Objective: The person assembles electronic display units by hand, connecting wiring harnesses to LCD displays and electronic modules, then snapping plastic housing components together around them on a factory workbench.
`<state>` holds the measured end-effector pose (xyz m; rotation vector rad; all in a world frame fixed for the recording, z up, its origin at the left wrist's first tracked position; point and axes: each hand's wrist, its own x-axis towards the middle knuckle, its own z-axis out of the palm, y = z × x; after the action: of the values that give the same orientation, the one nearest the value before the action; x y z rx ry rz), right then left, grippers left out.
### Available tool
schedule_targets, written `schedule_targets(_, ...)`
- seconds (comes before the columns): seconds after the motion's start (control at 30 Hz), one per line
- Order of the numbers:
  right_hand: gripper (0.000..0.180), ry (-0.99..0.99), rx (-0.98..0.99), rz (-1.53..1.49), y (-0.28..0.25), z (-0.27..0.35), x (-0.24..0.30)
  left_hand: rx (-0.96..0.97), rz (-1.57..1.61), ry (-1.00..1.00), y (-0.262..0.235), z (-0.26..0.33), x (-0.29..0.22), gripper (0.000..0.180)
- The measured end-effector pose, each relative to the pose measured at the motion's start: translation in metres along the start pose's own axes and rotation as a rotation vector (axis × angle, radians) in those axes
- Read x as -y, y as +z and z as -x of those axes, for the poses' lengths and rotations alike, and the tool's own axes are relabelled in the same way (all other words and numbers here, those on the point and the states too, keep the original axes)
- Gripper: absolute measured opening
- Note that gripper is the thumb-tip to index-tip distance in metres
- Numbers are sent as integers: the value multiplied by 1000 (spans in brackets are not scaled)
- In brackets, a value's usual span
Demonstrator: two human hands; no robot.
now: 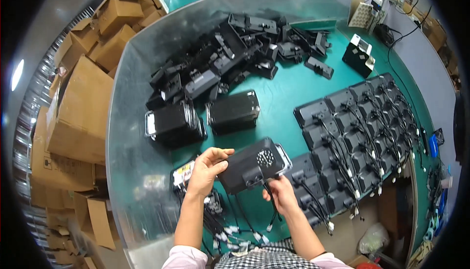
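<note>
Head view: your left hand (207, 170) and right hand (285, 198) hold the black housing (246, 162). Opposed grips presumably steady it

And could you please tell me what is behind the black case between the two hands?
Beyond the black case, a black stack stands on the green table. The case covers the patch of table directly behind it, so anything there cannot be seen.

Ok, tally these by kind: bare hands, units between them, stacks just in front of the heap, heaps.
Hands, left hand and right hand: 2
Black unit: 1
Black stacks, left stack and right stack: 2
Heap of black parts: 1
Total: 6
</note>
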<state>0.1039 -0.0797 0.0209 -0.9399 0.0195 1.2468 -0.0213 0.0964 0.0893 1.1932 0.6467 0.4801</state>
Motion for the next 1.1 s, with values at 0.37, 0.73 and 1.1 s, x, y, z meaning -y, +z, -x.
schedule_targets(0.37,33,97,170,-45,-10,56,-3,117,-851,241,20,80,44,54)
schedule_targets(0.73,39,-245,-23,941,16,74,-11,-148,-1283,161,71,97,60,94)
schedule_targets(1.1,17,-568,58,1042,20,96,2,-136,-1353,266,68,110,30,83)
